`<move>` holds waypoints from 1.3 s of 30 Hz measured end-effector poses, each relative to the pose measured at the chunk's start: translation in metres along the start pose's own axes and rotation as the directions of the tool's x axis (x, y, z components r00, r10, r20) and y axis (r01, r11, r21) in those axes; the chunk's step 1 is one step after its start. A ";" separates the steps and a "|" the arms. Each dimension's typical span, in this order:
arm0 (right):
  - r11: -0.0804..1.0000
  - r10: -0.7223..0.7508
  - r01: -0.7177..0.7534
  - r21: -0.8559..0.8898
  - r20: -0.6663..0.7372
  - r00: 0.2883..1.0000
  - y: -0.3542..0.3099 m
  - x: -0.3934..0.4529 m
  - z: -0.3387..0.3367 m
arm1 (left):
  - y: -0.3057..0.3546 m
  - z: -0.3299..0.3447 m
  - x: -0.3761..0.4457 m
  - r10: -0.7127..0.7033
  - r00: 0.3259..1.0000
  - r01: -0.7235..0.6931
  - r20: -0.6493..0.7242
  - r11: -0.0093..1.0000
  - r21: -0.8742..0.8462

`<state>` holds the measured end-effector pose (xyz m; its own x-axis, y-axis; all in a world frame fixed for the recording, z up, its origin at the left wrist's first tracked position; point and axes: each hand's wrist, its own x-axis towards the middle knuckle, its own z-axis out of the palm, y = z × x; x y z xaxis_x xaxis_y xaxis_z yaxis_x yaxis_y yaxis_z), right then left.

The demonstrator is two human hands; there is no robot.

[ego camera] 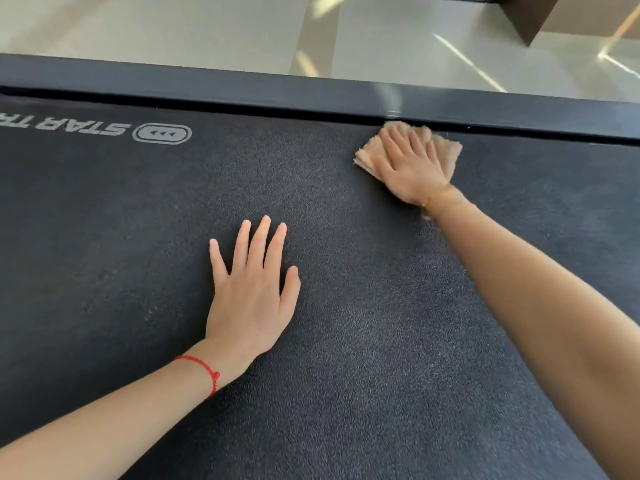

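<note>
A dark textured treadmill belt (363,323) fills most of the view, with white lettering and a logo (162,133) at its far left. My left hand (252,289) lies flat on the belt near the middle, fingers straight and spread, a red string around the wrist. My right hand (412,168) presses flat on a folded tan cloth (448,150) at the belt's far edge, fingers straight, a thin gold bracelet on the wrist. The cloth touches the side rail.
A black side rail (242,88) runs along the belt's far edge. Beyond it lies a pale glossy tiled floor (156,26) with sun streaks. A dark brown furniture corner (526,15) stands at the top right.
</note>
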<state>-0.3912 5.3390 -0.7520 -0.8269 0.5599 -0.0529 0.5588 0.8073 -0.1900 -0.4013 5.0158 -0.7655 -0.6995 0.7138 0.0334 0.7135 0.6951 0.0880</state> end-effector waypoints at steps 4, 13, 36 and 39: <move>0.995 -0.091 0.092 -0.029 0.055 0.994 -0.055 0.029 0.005 | 0.000 -0.001 0.000 0.000 1.000 0.000 -0.003 1.000 -0.006; 0.976 -0.213 0.214 -0.030 0.042 0.976 -0.005 -0.045 0.002 | -0.002 -0.003 -0.001 0.012 1.000 -0.014 -0.018 0.997 -0.074; 0.996 0.090 -0.089 0.021 -0.010 0.996 0.000 -0.240 0.003 | 0.001 -0.007 -0.004 -0.003 0.999 -0.004 -0.046 0.987 -0.158; 0.997 -0.072 0.072 -0.002 -0.014 0.997 -0.031 -0.268 0.013 | 0.001 -0.007 -0.005 0.004 0.999 -0.012 -0.051 0.987 -0.162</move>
<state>-0.1877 5.1618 -0.7449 -0.8639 0.5030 -0.0257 0.4981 0.8457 -0.1914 -0.3974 5.0122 -0.7587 -0.6977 0.7115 0.0840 0.7061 0.6631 0.2482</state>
